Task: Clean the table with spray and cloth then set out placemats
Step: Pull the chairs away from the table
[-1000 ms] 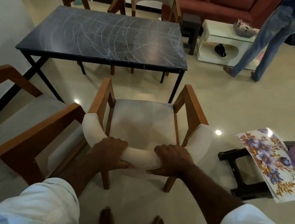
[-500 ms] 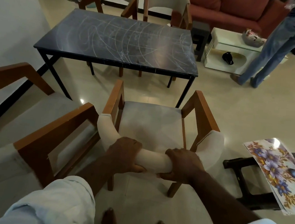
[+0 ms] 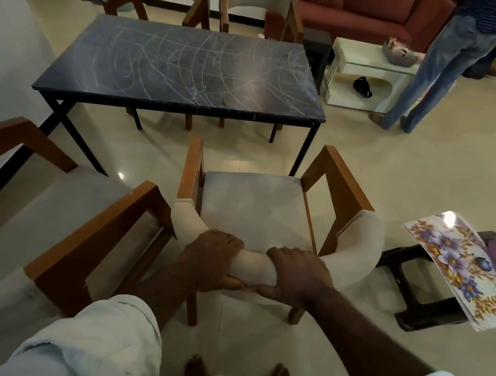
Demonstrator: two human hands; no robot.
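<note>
The dark stone-topped table (image 3: 179,66) stands ahead, its surface streaked with pale wipe marks. Between me and it is a wooden armchair (image 3: 257,206) with a grey seat and a padded cream backrest. My left hand (image 3: 214,262) and my right hand (image 3: 296,276) both grip the top of that backrest, side by side. Floral placemats (image 3: 460,267) lie stacked on a dark stool (image 3: 410,292) at the right. No spray bottle or cloth is visible.
A second armchair (image 3: 67,239) stands close on the left. Two more chairs (image 3: 213,4) sit behind the table. A person in jeans (image 3: 437,63) stands at the far right by a white side table (image 3: 366,66) and a red sofa (image 3: 358,9). A wall runs along the left.
The chair and my hands on it have come closer to me and away from the table; the gap between chair front and table edge has widened slightly.
</note>
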